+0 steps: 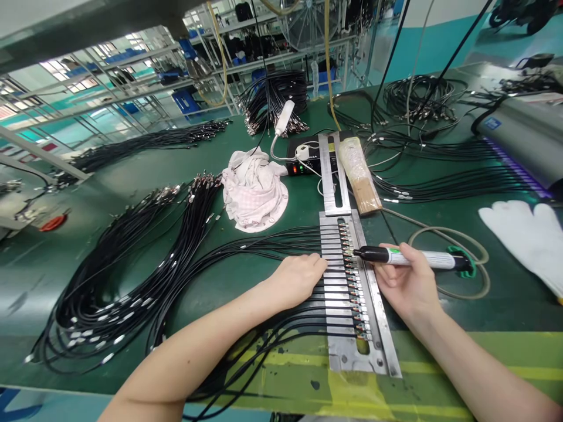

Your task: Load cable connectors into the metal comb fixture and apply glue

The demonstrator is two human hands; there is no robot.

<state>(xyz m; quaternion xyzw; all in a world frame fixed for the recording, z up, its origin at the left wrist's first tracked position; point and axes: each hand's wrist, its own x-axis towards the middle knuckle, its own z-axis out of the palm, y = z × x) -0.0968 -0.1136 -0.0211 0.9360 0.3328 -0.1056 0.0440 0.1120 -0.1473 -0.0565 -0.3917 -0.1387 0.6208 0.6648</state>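
Observation:
My right hand (411, 287) is closed around a glue dispensing syringe (420, 259) with a black front end, a white barrel and a green rear cap. Its tip points left, at the row of connector ends (350, 271) in a slotted metal fixture (345, 358). Black cables (272, 239) run in from the left and lie side by side in the slots. At the fixture's left edge, my left hand (298, 281) has its fingers curled together on a black cable; the fingertips are partly hidden.
Cable bundles (145, 258) fill the left side. A bunched cloth (255, 190) lies behind my left hand, near a black controller box (299, 167). A metal plate (329, 176) and a wrapped block (360, 176) sit beyond the fixture. On the right are a white glove (523, 237) and a purple-lit machine (521, 146).

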